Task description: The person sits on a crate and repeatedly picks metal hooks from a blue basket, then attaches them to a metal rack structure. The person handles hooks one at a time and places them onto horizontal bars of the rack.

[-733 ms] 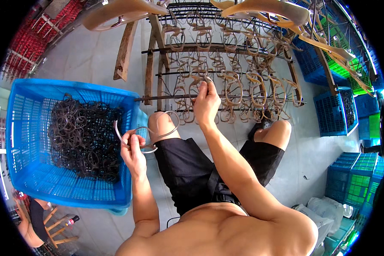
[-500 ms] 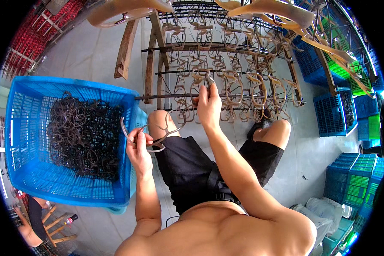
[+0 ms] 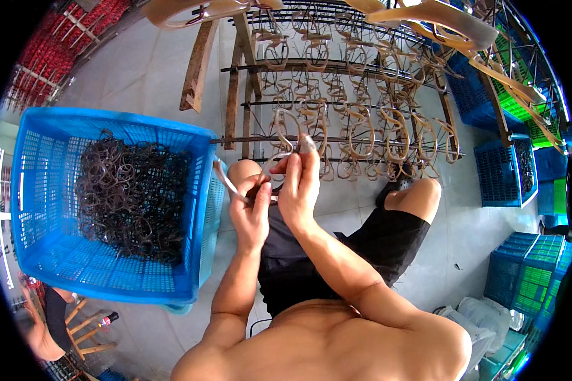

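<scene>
My left hand (image 3: 251, 216) is closed around brown, glossy eyeglass frames (image 3: 229, 182), whose curved ends stick out beside the blue basket. Just right of it, my right hand (image 3: 299, 187) has its thumb and fingers pinched at a pale brown eyeglass frame (image 3: 267, 166) that reaches between the two hands. How many pieces are held is partly hidden by the fingers. Beyond my right fingertips, similar eyeglass frames (image 3: 360, 130) hang in rows from the dark rods of a wooden rack (image 3: 232, 105).
At my left a large blue plastic basket (image 3: 111, 289) holds a tangled heap of dark eyeglass frames (image 3: 130, 197). More frames (image 3: 435, 28) hang close overhead. Blue and green crates (image 3: 527, 270) and plastic bags (image 3: 483, 317) stand at right. Another person's arm (image 3: 41, 333) shows at lower left, by a wooden stool (image 3: 82, 327).
My right hand has drawn back from the rack toward me. My left hand has moved right with its frames, so both hands are now side by side.
</scene>
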### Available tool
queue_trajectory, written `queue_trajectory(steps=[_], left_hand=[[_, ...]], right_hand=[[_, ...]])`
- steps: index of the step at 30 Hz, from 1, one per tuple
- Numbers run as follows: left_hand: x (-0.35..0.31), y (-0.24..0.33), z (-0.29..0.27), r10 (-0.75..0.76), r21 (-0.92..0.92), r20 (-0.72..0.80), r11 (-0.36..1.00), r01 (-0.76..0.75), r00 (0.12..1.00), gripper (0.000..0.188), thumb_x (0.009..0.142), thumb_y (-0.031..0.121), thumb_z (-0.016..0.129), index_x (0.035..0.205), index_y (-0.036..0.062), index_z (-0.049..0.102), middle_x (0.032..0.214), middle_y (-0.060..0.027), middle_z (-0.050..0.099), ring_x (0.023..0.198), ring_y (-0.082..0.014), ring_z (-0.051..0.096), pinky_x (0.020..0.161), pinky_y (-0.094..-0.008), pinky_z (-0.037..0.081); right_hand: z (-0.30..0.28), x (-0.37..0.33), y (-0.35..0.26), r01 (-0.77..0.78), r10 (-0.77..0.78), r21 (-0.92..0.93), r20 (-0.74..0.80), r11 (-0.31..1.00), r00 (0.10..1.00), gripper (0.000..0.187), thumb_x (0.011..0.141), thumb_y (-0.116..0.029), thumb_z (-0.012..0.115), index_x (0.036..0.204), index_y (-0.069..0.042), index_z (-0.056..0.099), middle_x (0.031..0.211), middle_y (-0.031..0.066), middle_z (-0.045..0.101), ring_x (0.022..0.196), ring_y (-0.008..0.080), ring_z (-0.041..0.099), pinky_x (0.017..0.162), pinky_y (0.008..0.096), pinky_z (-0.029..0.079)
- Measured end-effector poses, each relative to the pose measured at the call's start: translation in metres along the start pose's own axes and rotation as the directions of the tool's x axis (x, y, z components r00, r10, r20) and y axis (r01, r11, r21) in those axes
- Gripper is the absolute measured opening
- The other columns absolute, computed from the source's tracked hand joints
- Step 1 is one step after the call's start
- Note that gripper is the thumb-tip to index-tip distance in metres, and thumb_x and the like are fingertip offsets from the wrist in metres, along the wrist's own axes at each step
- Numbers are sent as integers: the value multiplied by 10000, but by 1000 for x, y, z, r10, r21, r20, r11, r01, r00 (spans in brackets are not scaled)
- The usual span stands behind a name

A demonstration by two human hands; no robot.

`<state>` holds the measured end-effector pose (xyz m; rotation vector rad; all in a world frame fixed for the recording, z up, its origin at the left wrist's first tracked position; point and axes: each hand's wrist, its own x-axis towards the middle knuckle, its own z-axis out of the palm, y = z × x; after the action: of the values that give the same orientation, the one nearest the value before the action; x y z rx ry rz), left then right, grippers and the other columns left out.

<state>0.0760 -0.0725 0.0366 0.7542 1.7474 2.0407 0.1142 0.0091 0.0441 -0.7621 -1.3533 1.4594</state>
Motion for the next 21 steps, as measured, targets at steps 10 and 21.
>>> queue_trajectory(steps=[10,21], left_hand=[[83,-14,-18,-159,170,1,973,157,987,245,877,66,525,1097,-7,605,888,-27,626,794,-80,561,703,-206,436],[102,-28,-6,-69,298,43,953,53,997,213,872,210,630,897,-1,627,772,-49,649,679,-78,562,595,-229,446]], right_hand=[[43,38,41,-208,176,-107,-251,972,952,183,949,-180,499,946,0,531,620,81,551,507,126,513,468,288,427],[53,50,35,-159,87,-187,-348,969,934,225,943,-202,504,913,18,539,667,89,551,587,128,471,541,294,404]])
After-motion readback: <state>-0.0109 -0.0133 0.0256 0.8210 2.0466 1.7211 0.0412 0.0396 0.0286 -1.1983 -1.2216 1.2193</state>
